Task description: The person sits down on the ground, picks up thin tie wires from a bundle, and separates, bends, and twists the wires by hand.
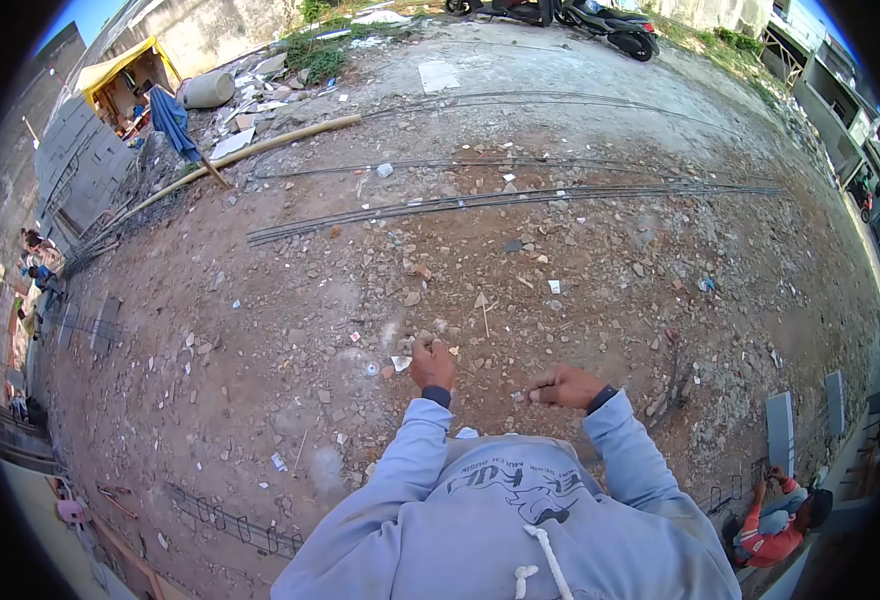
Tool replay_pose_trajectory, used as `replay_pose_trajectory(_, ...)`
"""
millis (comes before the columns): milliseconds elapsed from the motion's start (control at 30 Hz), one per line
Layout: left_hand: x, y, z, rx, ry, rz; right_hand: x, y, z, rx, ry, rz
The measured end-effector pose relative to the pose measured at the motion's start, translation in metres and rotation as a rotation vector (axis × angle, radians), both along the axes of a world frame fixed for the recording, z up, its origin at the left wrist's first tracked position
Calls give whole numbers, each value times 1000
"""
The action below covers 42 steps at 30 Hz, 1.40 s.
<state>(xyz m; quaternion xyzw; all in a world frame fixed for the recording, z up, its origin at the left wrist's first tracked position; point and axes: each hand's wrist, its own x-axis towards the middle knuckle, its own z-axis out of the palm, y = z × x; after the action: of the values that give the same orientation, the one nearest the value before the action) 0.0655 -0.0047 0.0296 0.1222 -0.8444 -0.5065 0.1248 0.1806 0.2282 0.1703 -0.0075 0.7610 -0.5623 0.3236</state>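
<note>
My left hand (pixel 432 366) is held out in front of my chest, its fingers curled closed. My right hand (pixel 566 386) is a little to the right and lower, its fingers bent together as in a pinch. Whatever either hand may hold is too small or hidden to make out. Both stand out against rubble-strewn ground (pixel 520 310), apart from each other. Beyond them lies a bundle of long thin steel bars (pixel 520 200). A small white scrap (pixel 401 363) shows just left of my left hand.
A long pole (pixel 280 139) lies at the far left, near grey blocks (pixel 85 150) and a barrel (pixel 208 90). Parked motorbikes (pixel 610 25) stand at the back. A person in a red top (pixel 768 540) crouches at lower right by a steel frame. Another rebar frame (pixel 230 522) lies lower left.
</note>
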Motion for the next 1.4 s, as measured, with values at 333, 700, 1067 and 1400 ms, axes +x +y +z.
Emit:
replay_pose_trajectory(333,4,7,46,-201,80,-86,-5,35,-56,992,450,208)
replay_pose_trajectory(700,19,-49,16,-292,18,171,-14,41,-51,227,100,-234)
replay_pose_trajectory(1067,29,-110,19,-128,-97,500,-22,8,-13,-146,-371,262)
replay_pose_trajectory(1400,37,-153,23,106,-72,676,-53,11,-66,404,405,154)
